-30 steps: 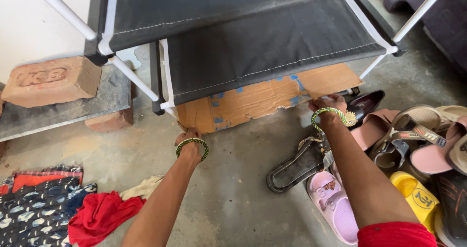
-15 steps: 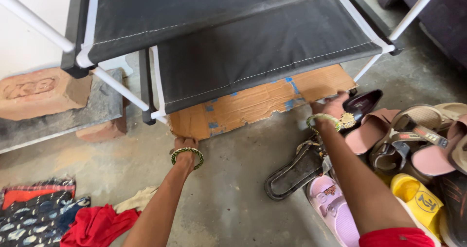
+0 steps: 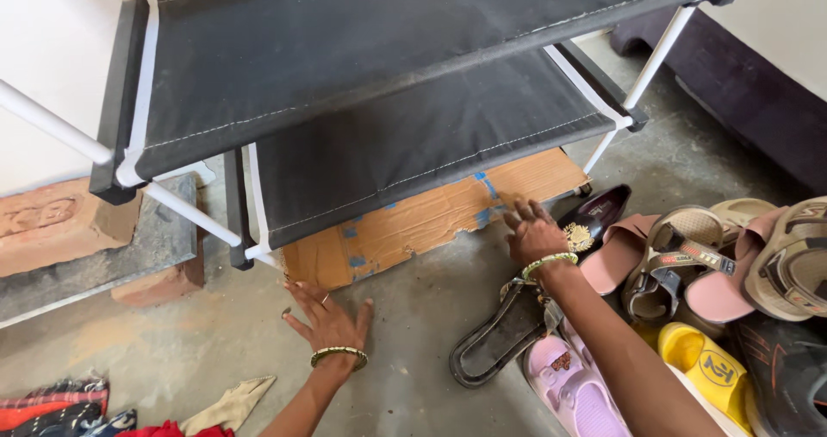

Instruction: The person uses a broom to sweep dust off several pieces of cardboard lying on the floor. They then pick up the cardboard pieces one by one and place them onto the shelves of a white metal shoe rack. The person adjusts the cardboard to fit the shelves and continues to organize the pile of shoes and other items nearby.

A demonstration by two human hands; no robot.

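Observation:
A flat sheet of brown cardboard with blue tape patches lies on the floor under a black fabric shoe rack with white poles. My left hand, with a green bangle at the wrist, hovers open just in front of the cardboard's left corner, fingers spread and holding nothing. My right hand, also with a green bangle, is open above the floor close to the cardboard's right front edge, not gripping it.
A pile of footwear lies at the right: a black sandal, pink slippers, a yellow slipper, a dark pump, tan sandals. A brick on a slab sits left. Clothes lie at bottom left.
Both hands have let go of the cardboard and pulled back toward me, now with fingers spread. The cardboard lies further under the rack. The view has shifted up and left.

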